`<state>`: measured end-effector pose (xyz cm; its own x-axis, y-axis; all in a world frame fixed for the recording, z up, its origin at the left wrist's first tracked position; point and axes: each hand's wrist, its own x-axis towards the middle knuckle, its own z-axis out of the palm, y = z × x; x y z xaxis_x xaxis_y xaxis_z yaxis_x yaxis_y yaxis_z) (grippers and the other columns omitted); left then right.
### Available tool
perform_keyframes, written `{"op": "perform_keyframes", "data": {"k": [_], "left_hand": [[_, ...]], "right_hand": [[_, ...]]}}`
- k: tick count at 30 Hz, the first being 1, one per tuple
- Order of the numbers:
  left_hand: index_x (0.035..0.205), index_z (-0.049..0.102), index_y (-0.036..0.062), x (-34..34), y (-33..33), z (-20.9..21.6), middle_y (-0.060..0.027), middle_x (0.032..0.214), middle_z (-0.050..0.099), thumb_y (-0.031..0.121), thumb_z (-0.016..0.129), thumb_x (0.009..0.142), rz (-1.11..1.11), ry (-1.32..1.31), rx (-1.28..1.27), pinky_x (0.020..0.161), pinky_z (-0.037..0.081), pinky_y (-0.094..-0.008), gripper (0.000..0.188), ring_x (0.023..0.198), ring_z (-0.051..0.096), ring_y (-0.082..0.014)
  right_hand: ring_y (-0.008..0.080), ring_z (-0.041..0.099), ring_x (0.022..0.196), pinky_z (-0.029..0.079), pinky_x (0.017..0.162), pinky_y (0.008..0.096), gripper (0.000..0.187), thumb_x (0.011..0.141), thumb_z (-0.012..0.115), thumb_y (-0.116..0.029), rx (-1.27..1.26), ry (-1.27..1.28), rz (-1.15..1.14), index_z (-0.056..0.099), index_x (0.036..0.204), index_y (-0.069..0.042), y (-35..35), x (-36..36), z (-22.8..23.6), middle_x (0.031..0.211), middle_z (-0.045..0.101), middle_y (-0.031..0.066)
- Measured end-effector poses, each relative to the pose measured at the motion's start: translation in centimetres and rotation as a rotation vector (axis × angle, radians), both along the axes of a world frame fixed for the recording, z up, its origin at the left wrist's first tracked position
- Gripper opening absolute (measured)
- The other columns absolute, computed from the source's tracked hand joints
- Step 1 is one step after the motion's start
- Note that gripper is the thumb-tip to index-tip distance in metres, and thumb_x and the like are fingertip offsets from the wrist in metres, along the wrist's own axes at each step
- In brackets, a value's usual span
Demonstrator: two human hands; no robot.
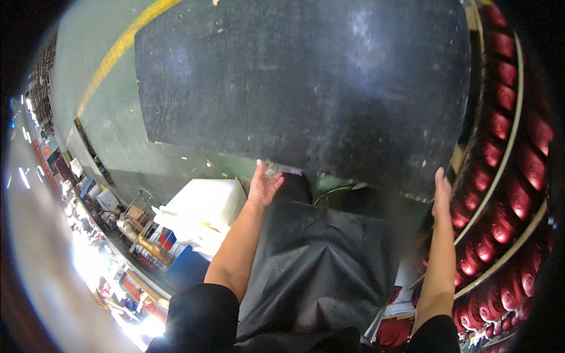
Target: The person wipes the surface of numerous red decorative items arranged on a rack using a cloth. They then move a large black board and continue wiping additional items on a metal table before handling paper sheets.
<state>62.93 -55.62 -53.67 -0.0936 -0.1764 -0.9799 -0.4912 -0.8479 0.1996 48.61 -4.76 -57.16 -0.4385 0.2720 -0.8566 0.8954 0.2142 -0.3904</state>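
Observation:
My left hand is at the near edge of a large dark mat on the floor. Its palm is turned up and its fingers are apart. Just past its fingertips is a small, crumpled, see-through thing, too blurred to name; I cannot tell if they touch. At the mat's near right corner, my right hand is held edge-on with straight fingers, beside a rack of shiny dark red rounded pieces. Nothing shows in it. Between my forearms hangs a black apron.
Pale rails curve along the rows of red pieces at the right. To the left stand a white block-like box, a blue bin and a wire-frame cart. A yellow line crosses the green floor. Small scraps lie near the mat.

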Motion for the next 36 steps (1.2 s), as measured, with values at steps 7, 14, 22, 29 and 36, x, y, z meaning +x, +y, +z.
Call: {"op": "perform_keyframes", "data": {"k": [7,14,22,29,36], "left_hand": [[0.135,0.041,0.0036,-5.3,0.5,12.9,-0.0136,0.139,0.048,0.029,0.055,0.097,0.298,0.148,-0.200,0.107,0.038,-0.0523,0.048,0.121,0.051,-0.0321],[0.112,0.047,-0.0074,-18.3,-3.5,27.5,-0.0182,0.104,0.056,0.013,0.066,0.084,-0.022,0.113,-0.441,0.072,0.057,-0.0455,0.040,0.090,0.060,-0.0286],[0.089,0.053,-0.0125,-32.7,-2.9,33.9,-0.0186,0.086,0.061,0.008,0.065,0.081,-0.081,0.309,-0.411,0.055,0.061,-0.0379,0.025,0.069,0.067,-0.0290],[0.105,0.055,-0.0082,-35.6,-3.4,35.0,-0.0178,0.097,0.063,0.015,0.064,0.086,-0.260,0.218,-0.267,0.059,0.060,-0.0364,0.031,0.076,0.066,-0.0254],[0.109,0.061,-0.0057,-40.4,-6.4,36.5,-0.0189,0.095,0.066,0.030,0.059,0.092,-0.599,0.407,-0.148,0.059,0.058,-0.0346,0.040,0.071,0.067,-0.0238]], "right_hand": [[0.0197,0.060,0.100,0.045,0.092,0.0329,0.057,0.094,0.057,-0.047,-0.042,-0.067,-0.082,0.061,0.114,0.006,-2.4,-1.7,15.0,0.114,0.064,0.0116],[0.0220,0.066,0.085,0.053,0.072,0.0370,0.032,0.094,0.059,-0.035,-0.387,-0.157,-0.419,0.063,0.110,-0.008,-1.9,-7.5,25.8,0.104,0.068,0.0087],[0.0322,0.058,0.106,0.051,0.088,0.0433,0.064,0.091,0.054,-0.054,-0.904,0.212,-0.525,0.049,0.119,0.003,-16.4,-8.8,37.4,0.114,0.060,0.0219],[0.0402,0.050,0.119,0.042,0.103,0.0506,0.068,0.090,0.060,-0.050,-1.052,0.021,-0.811,0.046,0.128,0.004,-36.2,-20.0,38.8,0.131,0.048,0.0267],[0.0411,0.052,0.117,0.044,0.100,0.0566,0.065,0.095,0.052,-0.048,-1.028,0.062,-0.798,0.043,0.131,0.006,-42.2,-28.0,38.1,0.125,0.053,0.0266]]}}
